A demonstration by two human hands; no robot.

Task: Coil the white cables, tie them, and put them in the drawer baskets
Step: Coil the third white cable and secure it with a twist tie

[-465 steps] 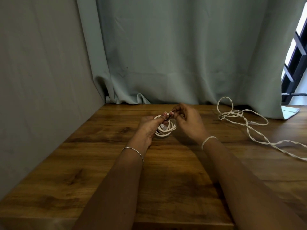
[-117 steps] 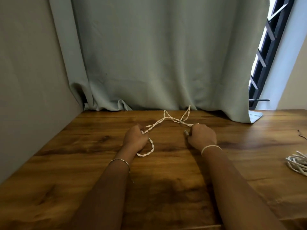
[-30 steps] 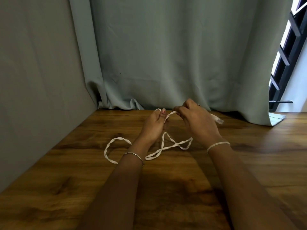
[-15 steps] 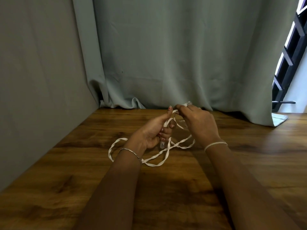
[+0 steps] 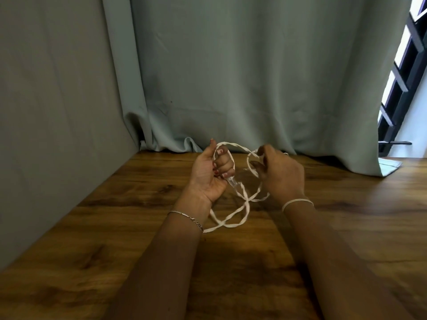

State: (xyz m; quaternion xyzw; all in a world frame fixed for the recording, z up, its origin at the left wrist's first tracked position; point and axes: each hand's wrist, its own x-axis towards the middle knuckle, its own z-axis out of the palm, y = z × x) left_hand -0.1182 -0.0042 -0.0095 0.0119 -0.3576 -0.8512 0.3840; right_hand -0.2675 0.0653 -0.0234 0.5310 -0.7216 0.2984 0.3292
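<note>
The left hand (image 5: 209,175) is held palm-up above the wooden table (image 5: 346,227), near its far edge. Its fingers are clenched around one end of the white twisted cable (image 5: 231,225). A clear connector (image 5: 232,182) protrudes below the little finger.

From the top of that fist the cable arches across to the right hand (image 5: 280,175), which is turned back-up. Its fingertips pinch the cable at a small loop.

The remaining length hangs down between the two hands and lies on the table in crossed loose loops. One strand passes behind the left wrist.

A thin metal bracelet (image 5: 186,217) sits on the left wrist, and a white band (image 5: 298,201) sits on the right wrist.

A grey-green curtain (image 5: 242,77) hangs along the far edge of the table. A plain wall (image 5: 57,100) runs along its left edge, and a dark window grille (image 5: 402,84) shows beyond the far right corner.
</note>
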